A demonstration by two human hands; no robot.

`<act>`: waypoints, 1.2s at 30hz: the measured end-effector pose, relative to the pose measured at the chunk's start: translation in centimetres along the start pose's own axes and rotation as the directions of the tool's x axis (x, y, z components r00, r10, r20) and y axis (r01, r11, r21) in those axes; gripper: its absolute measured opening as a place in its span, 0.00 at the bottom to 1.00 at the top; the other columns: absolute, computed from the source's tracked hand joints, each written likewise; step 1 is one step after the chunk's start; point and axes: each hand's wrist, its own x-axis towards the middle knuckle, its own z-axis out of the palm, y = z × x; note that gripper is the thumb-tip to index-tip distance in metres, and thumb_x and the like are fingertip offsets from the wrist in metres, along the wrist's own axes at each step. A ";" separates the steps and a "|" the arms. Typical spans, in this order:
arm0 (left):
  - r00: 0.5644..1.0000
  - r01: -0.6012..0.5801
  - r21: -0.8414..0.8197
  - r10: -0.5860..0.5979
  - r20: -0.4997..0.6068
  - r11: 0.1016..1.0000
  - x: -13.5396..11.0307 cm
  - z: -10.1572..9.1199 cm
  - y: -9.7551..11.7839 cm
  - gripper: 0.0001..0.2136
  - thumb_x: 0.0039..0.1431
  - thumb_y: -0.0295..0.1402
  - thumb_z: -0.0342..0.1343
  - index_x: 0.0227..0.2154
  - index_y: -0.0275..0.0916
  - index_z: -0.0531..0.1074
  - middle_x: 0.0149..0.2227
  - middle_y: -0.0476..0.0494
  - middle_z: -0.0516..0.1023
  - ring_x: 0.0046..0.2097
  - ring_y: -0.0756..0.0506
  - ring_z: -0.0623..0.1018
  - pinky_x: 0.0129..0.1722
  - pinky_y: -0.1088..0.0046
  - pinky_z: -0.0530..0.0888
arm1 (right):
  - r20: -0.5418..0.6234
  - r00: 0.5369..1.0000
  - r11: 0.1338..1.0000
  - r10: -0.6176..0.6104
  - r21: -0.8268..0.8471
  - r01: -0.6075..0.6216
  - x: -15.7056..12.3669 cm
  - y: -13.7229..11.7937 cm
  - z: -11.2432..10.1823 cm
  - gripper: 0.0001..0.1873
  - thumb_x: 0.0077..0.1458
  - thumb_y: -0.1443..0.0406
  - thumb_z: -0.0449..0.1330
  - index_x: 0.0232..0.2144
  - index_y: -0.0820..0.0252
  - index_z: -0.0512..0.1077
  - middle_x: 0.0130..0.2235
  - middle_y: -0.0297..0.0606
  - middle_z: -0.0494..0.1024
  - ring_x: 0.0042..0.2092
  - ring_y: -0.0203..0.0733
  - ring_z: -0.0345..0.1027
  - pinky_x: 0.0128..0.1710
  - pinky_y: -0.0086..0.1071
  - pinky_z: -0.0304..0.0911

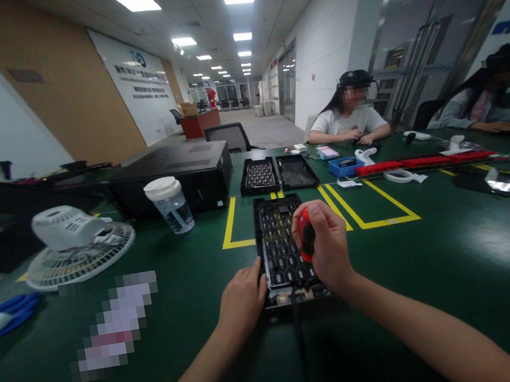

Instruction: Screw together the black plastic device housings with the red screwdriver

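A black case [273, 246] with rows of round cell-like shapes lies in front of me, its long side pointing away. My left hand [243, 299] holds its left edge, fingers pressed against the side. My right hand [326, 247] is wrapped round a red-and-black screwdriver [308, 234], above the case's right side. The handle is upright; my hand and the angle hide the tip, so I cannot tell whether it touches the case. A dark strap or cable [299, 332] runs from the case's near end toward me.
Beyond lie a second open black case [257, 177] and a black lid-like tray [298, 172]. Leftward are a lidded cup [170, 204], a big black box [174, 171] and a white fan [79, 244]. A blue tray [345, 167] is at right; two people sit beyond.
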 end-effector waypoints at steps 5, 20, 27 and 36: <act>1.000 -0.001 0.006 0.001 -0.001 1.000 0.0 0.0 0.0 0.20 0.62 0.36 0.39 0.55 0.38 0.58 0.45 0.40 0.73 0.45 0.45 0.72 0.43 0.71 0.68 | -0.043 0.999 1.000 -0.019 -0.024 0.018 -0.1 0.1 0.0 0.13 0.56 0.58 0.50 0.26 0.60 0.64 0.21 0.29 0.64 0.17 0.27 0.54 0.14 0.22 0.49; 1.000 -0.006 0.012 0.006 -0.001 1.000 0.0 0.0 0.0 0.19 0.61 0.35 0.40 0.55 0.38 0.59 0.45 0.40 0.73 0.45 0.46 0.72 0.43 0.71 0.68 | -0.118 0.992 0.996 -0.054 -0.074 0.045 -0.7 -0.1 0.0 0.13 0.56 0.57 0.50 0.27 0.59 0.64 0.23 0.29 0.64 0.18 0.27 0.55 0.16 0.23 0.50; 1.000 -0.009 0.013 0.009 -0.011 1.000 0.1 0.1 -0.1 0.20 0.62 0.36 0.39 0.55 0.38 0.58 0.45 0.40 0.73 0.45 0.45 0.72 0.43 0.71 0.68 | -0.135 0.988 0.995 -0.078 -0.066 0.070 -0.8 -0.2 -0.3 0.11 0.56 0.58 0.51 0.27 0.59 0.65 0.24 0.30 0.65 0.19 0.27 0.56 0.17 0.24 0.51; 1.000 -0.006 0.012 0.006 -0.014 1.000 -0.1 0.0 0.0 0.20 0.62 0.37 0.39 0.55 0.39 0.58 0.44 0.40 0.73 0.44 0.46 0.72 0.42 0.71 0.68 | -0.014 1.000 1.000 0.019 0.003 -0.019 -1.0 -0.8 -0.5 0.09 0.56 0.60 0.51 0.28 0.59 0.64 0.25 0.30 0.66 0.21 0.29 0.59 0.20 0.24 0.54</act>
